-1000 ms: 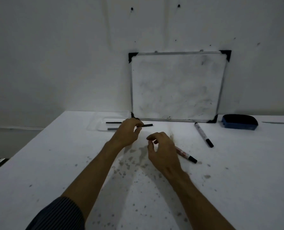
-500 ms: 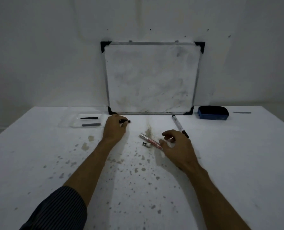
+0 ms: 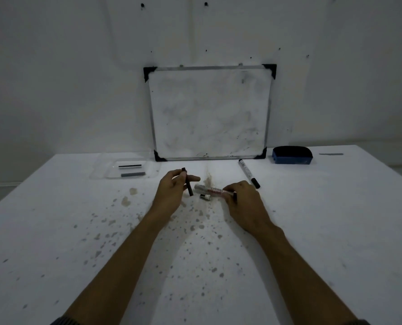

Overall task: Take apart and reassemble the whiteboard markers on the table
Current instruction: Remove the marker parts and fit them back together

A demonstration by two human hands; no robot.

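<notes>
Left hand [image 3: 171, 191] fingers pinch black ink rod [image 3: 187, 182] | right hand [image 3: 243, 204] fingers clamp marker barrel [image 3: 210, 190]

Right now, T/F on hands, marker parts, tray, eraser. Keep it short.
1. The left hand holds a thin black stick. True.
2. The right hand is empty. False: it grips the open marker barrel.
3. A small end plug lies on the table under the barrel. True.
4. The clear tray holds no parts. False: two dark sticks lie in it.
5. The capped marker sits left of the tray. False: it lies right of the hands, near the blue eraser.
</notes>
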